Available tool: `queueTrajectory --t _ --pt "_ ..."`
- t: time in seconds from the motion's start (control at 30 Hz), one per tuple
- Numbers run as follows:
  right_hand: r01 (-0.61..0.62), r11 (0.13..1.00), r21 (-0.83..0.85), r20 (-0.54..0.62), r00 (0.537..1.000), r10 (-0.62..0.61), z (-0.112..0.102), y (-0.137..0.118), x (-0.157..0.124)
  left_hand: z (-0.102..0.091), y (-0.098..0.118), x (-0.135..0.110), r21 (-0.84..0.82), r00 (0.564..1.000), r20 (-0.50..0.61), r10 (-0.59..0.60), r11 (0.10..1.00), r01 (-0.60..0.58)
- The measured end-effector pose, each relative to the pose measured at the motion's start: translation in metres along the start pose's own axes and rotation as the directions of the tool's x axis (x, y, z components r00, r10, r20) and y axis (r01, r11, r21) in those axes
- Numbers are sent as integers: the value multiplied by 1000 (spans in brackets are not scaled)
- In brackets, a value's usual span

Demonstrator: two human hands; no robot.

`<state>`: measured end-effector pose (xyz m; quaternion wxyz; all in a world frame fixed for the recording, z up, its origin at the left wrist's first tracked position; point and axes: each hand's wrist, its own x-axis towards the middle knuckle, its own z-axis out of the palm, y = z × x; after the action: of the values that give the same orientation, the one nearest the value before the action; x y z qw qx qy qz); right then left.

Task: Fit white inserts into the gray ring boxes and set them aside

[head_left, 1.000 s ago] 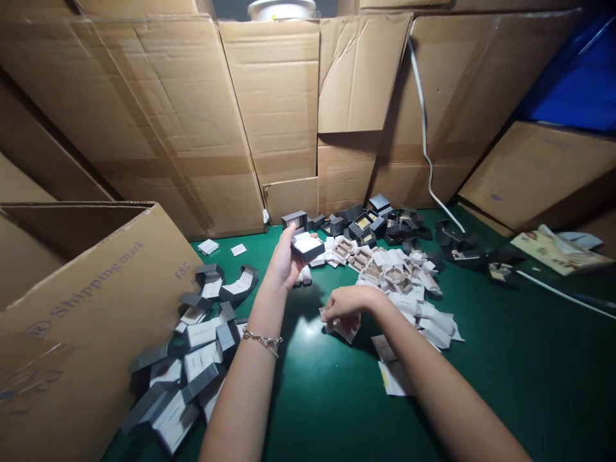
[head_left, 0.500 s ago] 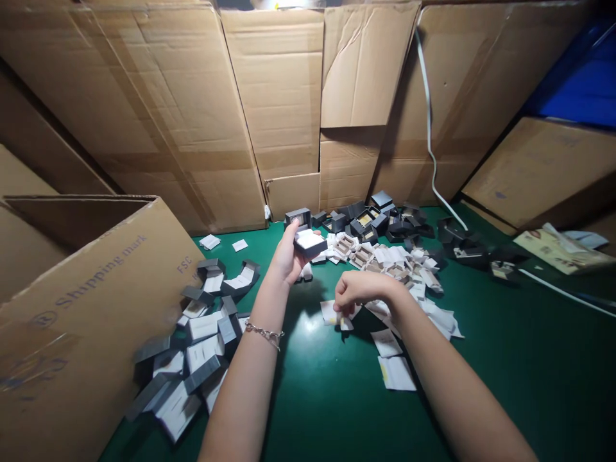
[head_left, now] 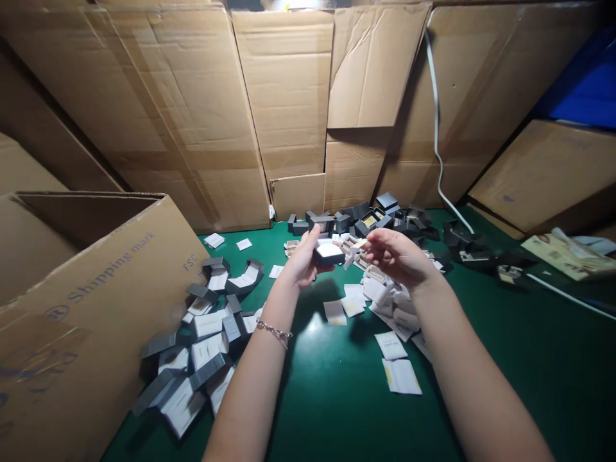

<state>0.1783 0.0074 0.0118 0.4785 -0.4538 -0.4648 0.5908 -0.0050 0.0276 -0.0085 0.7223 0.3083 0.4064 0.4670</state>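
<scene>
The left hand (head_left: 301, 266) is closed around a small dark box (head_left: 330, 255), which stands open with its white inside turned up; it is above the green surface (head_left: 327, 398), toward the far edge. The right hand (head_left: 397, 256) is just beside it, with thumb and forefinger pinching a small pale piece (head_left: 360, 244) near the box. The exact form of this piece I cannot tell. A chain bracelet (head_left: 273, 333) is around the left wrist.

There are many things around. Along the far edge of the surface lies a heap of dark boxes (head_left: 370, 219), and behind it a wall of cartons (head_left: 283, 96) closes that side. Under and beside the right hand there is a pile of white papers (head_left: 385, 298); the hand and forearm hide part of it. Nearer to the near edge, two white packets (head_left: 402, 376) lie flat, just beside each other.

Toward the left edge, open boxes with white linings (head_left: 208, 350) lie in a loose group, and a large carton (head_left: 115, 301) with the print "Shipping mark" stands against them and covers this side of the surface. Some white slips (head_left: 214, 240) lie near the far left part.

A white cable (head_left: 436, 122) hangs down the cartons and reaches the surface at the far edge, among more dark boxes. Close to the right edge lies a flat printed packet (head_left: 565, 256).
</scene>
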Motion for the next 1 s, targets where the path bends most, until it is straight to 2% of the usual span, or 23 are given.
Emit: queueTrajectory --t 0.17,0.33,0.5,0.73,0.87,0.93,1.0 --pt "-14 999 38 -65 998 17 13 1 2 6 -6 -1 -1 991 111 -71 997 71" --pt "-92 982 162 4 996 92 15 2 2 10 -6 -2 -14 980 178 -92 995 96" --pt "-100 994 50 42 994 98 14 1 1 11 -4 -4 -40 973 215 -81 995 91" --pt "-75 997 -6 80 994 75 17 -3 -5 11 -6 -3 -29 985 145 -95 995 100" --pt "-84 987 -137 68 993 94 1 -8 -10 6 -1 1 -43 998 38 -52 998 54" --pt "-106 963 -249 137 980 144 -10 -8 -11 1 3 3 -81 1000 -14 -10 997 9" --pt "-125 924 -362 263 937 230 -17 -8 -11 -4 9 3 -115 998 -63 23 993 -30"
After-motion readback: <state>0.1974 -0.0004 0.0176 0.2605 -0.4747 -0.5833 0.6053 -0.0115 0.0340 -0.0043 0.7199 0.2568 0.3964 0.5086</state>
